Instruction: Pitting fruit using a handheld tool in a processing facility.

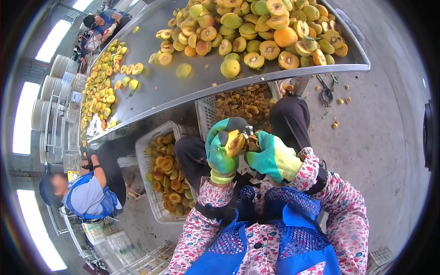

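My left hand [220,153], in a green and yellow glove with dark fingertips, is closed around a yellow apricot half [235,143]. Close beside it my right hand [279,158], gloved alike, has its fingers curled on a small metal tool [248,130], whose shiny looped end sticks up next to the fruit. Most of the tool is hidden by the glove. A brownish piece [253,143], possibly a pit or cut flesh, sits between the hands. Both hands are above my lap, short of the metal table [158,98].
Halved apricots [211,34] are heaped on the table, whose raised edge [238,84] runs ahead of my hands. A white crate [143,153] of halves stands at my left. Another crate [206,114] under the table holds brown scraps. A co-worker [91,195] sits at the left.
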Demonstrator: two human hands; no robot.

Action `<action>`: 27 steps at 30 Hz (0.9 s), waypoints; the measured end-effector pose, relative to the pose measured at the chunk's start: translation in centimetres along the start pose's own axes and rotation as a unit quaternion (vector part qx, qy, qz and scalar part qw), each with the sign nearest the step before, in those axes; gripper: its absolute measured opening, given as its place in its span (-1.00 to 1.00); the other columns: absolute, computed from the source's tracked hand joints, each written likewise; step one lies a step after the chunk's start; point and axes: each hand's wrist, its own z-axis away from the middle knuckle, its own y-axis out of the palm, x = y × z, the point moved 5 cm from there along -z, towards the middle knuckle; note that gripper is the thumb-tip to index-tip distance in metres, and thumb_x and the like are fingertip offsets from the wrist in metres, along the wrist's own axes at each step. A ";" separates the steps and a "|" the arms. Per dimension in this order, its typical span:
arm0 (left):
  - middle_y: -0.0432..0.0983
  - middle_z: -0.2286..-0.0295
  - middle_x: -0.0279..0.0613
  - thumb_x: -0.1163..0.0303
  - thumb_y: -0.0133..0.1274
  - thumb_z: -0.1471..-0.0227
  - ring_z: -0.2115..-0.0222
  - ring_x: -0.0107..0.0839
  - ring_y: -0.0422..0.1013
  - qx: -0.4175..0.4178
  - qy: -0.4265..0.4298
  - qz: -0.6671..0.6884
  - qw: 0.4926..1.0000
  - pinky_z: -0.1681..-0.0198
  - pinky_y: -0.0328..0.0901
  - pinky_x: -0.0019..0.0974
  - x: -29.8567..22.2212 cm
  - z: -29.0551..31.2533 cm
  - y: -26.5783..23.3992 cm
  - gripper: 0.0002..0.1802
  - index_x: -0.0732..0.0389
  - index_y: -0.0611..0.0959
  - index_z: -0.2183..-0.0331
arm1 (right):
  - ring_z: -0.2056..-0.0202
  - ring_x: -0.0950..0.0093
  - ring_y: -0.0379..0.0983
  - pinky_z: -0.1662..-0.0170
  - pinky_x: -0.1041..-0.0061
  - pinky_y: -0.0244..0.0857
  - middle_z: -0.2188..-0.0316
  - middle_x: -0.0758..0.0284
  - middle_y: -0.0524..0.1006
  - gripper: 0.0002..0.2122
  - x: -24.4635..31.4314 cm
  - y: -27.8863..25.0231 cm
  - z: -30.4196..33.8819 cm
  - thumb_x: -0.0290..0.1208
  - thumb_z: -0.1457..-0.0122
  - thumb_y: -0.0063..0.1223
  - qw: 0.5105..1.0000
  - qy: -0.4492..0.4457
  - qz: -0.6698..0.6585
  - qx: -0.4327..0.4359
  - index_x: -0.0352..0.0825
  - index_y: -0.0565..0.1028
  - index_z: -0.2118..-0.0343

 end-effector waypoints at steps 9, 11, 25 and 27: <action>0.49 0.19 0.00 0.27 -0.09 -0.06 0.17 -0.21 0.44 0.003 0.023 -0.050 0.998 0.03 0.30 -0.20 -0.4 0.0 1.0 -0.62 0.38 0.55 0.21 | 0.61 0.45 0.47 0.56 0.45 0.32 0.61 0.25 0.49 -0.70 -0.4 0.7 -0.3 -0.27 0.07 0.07 0.985 -0.032 -0.158 0.064 -0.41 0.38 0.36; 0.48 0.18 -0.02 0.27 -0.08 -0.05 0.16 -0.23 0.42 -0.007 0.012 -0.053 0.999 0.01 0.27 -0.21 -0.2 0.0 1.0 -0.63 0.38 0.57 0.25 | 0.62 0.45 0.46 0.57 0.45 0.32 0.60 0.27 0.49 -0.71 -0.3 0.9 -0.3 -0.28 0.07 0.05 0.982 -0.023 -0.170 0.076 -0.40 0.38 0.35; 0.50 0.24 0.03 0.01 -0.14 -0.10 0.33 -0.17 0.47 -0.051 -0.111 0.080 0.989 0.22 0.40 -0.17 1.7 0.6 0.7 -0.43 0.36 0.49 0.13 | 0.51 0.08 0.44 0.48 0.19 0.28 0.57 0.09 0.44 -0.71 -2.0 2.3 0.3 -0.47 0.10 0.12 0.938 -0.261 0.216 -0.075 -0.37 0.29 0.31; 0.50 0.24 0.02 0.02 -0.15 -0.10 0.34 -0.21 0.47 -0.065 -0.126 0.092 0.986 0.23 0.40 -0.19 2.3 0.8 0.6 -0.44 0.36 0.49 0.14 | 0.54 0.10 0.44 0.49 0.21 0.28 0.58 0.10 0.43 -0.72 -2.3 2.5 0.2 -0.47 0.10 0.11 0.921 -0.281 0.260 -0.070 -0.38 0.30 0.33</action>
